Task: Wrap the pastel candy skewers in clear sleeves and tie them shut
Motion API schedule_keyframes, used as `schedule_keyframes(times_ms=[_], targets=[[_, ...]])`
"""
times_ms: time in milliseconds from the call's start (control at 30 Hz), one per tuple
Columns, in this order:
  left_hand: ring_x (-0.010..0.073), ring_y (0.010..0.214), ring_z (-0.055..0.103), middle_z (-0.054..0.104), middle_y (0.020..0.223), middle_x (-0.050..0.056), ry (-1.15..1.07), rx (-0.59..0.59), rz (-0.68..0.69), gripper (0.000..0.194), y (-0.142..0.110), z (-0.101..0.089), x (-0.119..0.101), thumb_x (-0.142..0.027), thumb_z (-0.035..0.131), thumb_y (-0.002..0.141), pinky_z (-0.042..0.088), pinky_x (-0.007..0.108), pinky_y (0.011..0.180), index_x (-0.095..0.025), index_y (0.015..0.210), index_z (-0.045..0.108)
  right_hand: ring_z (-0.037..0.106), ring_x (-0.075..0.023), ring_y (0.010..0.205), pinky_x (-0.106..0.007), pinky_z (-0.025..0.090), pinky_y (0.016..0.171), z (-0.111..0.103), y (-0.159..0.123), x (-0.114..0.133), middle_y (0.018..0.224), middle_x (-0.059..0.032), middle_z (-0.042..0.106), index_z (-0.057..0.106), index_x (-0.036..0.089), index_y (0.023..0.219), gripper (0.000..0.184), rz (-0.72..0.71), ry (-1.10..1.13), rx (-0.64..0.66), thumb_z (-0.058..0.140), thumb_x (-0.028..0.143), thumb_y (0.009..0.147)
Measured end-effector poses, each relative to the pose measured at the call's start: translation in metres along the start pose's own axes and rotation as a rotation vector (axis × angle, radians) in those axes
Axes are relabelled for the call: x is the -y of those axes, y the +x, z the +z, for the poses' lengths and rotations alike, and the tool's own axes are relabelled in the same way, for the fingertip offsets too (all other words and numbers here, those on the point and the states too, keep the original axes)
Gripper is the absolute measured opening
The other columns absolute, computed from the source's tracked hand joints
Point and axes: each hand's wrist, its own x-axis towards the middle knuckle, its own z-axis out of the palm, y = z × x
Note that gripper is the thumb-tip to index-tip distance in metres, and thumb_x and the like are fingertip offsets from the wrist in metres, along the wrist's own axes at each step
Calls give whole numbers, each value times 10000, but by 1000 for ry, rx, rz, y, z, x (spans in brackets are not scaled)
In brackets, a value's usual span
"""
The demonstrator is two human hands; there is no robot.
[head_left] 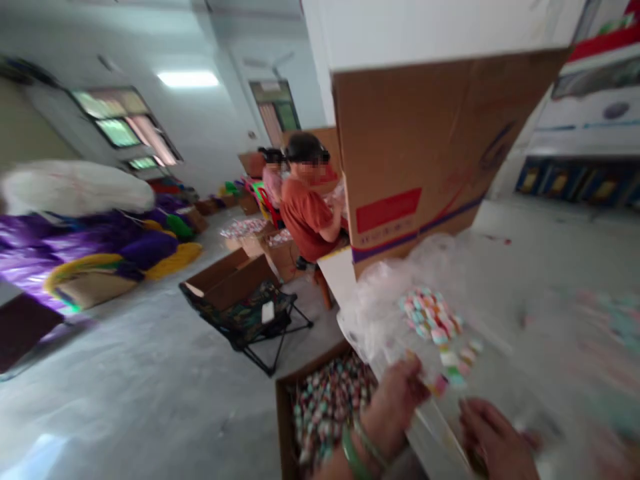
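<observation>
My left hand [397, 393], with green bangles on its wrist, is over the near edge of the white table [430, 427]. Its fingers are curled together, and what they hold, if anything, is blurred. A small pink and yellow piece [438, 385] shows just beyond its fingertips. To the right, my right hand [495, 433] has its fingers pressed together, and I cannot make out anything in them. Ahead of both hands lies a pile of small pastel pieces [431, 315], with several loose ones [454, 363] nearer to me. Clear plastic bags [380, 300] lie crumpled beside the pile.
An open carton [285, 427] of small multicoloured pieces stands below the table edge. A tall cardboard sheet [415, 147] rises behind the bags. A camouflage folding stool [255, 310] holds a phone. A person in an orange shirt [305, 217] sits beyond. Purple sacks [75, 233] are stacked left.
</observation>
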Motion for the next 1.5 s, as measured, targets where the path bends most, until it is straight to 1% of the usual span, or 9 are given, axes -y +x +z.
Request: schedule_keyframes(times_ms=[67, 133, 300, 533, 700, 867, 1000, 1167, 1500], targets=[[169, 718, 650, 674, 829, 59, -171, -121, -15, 106, 10, 0, -3, -228, 560, 887, 536, 308, 720, -148, 935, 612, 543, -162, 567, -280, 439, 478, -15, 4, -14, 624, -9, 573, 685, 191, 836, 382, 20, 81, 36, 631, 563, 766], [163, 636, 647, 655, 707, 38, -271, -201, -77, 108, 22, -1, -11, -216, 539, 899, 535, 304, 670, -153, 825, 586, 450, -127, 485, -256, 368, 455, -30, 7, -22, 515, 39, 472, 669, 173, 791, 352, -35, 206, 71, 651, 521, 746], [162, 598, 650, 641, 633, 26, -361, -179, -99, 177, 29, -1, -27, -241, 531, 910, 542, 319, 637, -163, 756, 566, 570, -166, 687, -262, 450, 639, -52, -4, -14, 701, -11, 629, 700, 184, 758, 243, -244, 21, -12, 651, 421, 754], [144, 617, 642, 654, 670, 35, -433, -203, -107, 202, 27, 4, -26, -239, 539, 911, 550, 326, 710, -156, 728, 564, 606, -167, 728, -251, 459, 680, -46, -16, -8, 752, -20, 668, 696, 211, 765, 184, -462, -154, -14, 594, 352, 825], [146, 587, 629, 660, 680, 26, -450, -194, -87, 140, 25, 2, -29, -246, 528, 916, 542, 315, 686, -154, 837, 599, 608, -156, 725, -245, 460, 685, -42, -18, -9, 768, -15, 667, 687, 214, 798, 164, -536, -221, -13, 574, 317, 858], [141, 577, 621, 651, 661, 13, -445, -151, 7, 123, 22, 6, -26, -211, 513, 918, 530, 290, 649, -154, 845, 594, 620, -160, 748, -252, 471, 706, -40, -19, -11, 778, -26, 663, 690, 207, 828, 185, -615, -309, -22, 540, 298, 887], [128, 576, 619, 656, 657, 0, -384, -133, 190, 55, 23, 6, -22, -156, 578, 864, 522, 261, 626, -148, 817, 606, 642, -166, 766, -247, 482, 693, -42, -17, -15, 798, -36, 684, 708, 208, 846, 197, -674, -358, -32, 540, 303, 886], [128, 542, 608, 655, 650, 1, -242, -47, 247, 138, 23, 3, -19, -222, 726, 742, 507, 248, 546, -132, 766, 624, 633, -169, 741, -250, 475, 688, -44, -16, -13, 772, -19, 683, 713, 226, 806, 195, -529, -289, 74, 568, 344, 858], [125, 573, 612, 650, 666, 11, -62, 35, 253, 214, 31, -13, -13, -270, 778, 680, 542, 270, 598, -105, 734, 653, 584, -204, 754, -283, 434, 696, -51, -8, -15, 745, -19, 659, 704, 205, 775, 264, -104, -96, 250, 615, 454, 781]])
